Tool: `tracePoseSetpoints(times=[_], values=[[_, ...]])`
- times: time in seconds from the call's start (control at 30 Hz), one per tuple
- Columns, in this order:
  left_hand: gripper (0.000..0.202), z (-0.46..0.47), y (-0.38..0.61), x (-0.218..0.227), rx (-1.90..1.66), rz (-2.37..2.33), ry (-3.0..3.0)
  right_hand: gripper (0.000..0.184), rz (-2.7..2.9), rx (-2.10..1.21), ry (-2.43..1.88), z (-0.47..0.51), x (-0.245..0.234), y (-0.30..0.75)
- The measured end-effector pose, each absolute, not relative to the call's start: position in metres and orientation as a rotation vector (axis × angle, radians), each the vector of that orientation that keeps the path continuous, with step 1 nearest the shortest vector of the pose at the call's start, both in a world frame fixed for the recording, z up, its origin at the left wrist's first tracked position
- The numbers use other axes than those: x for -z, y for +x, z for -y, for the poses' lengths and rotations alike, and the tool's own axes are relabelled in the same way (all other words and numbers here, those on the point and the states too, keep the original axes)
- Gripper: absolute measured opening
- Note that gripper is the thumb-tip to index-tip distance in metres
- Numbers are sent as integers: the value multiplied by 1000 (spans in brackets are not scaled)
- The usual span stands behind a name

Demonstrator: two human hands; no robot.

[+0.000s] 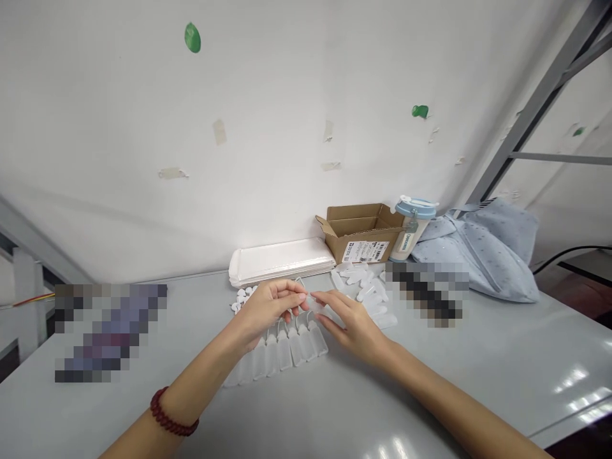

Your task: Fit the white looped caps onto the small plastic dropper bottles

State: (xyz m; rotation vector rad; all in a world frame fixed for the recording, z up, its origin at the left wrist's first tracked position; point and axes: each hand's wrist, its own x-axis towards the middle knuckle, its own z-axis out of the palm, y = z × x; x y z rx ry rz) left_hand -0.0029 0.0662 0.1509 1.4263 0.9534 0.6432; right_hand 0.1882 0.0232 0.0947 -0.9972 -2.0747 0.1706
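Observation:
My left hand (272, 307) and my right hand (351, 322) meet over the grey table (306, 408), both pinching one small translucent plastic bottle (317, 304) between their fingertips. Below them lies a row of several similar capped bottles (287, 347) side by side. A loose pile of bottles (368, 290) sits just beyond my right hand, and small white caps (241, 298) lie beyond my left hand. A dark red bead bracelet (169, 417) is on my left wrist.
A stack of white trays (282, 261) lies against the wall. Next to it stands an open cardboard box (363, 236), then a cup with a blue lid (414, 226) and a light blue cloth bag (482, 252). A metal frame (535, 102) rises at right.

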Motion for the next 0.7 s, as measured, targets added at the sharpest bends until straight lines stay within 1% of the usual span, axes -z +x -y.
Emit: tracePoseSetpoints(times=[0.3,0.47,0.7], values=[[20,-63,1,-154,-529,-1026,1534,25,2023,-165,-946,-22,-98,188],[25,-59,2,-153,-480,-1015,1622,25,2013,-183,-914,-21,-99,186],[24,-57,5,-152,-498,-1014,1707,24,1991,-163,-914,-19,-98,185]])
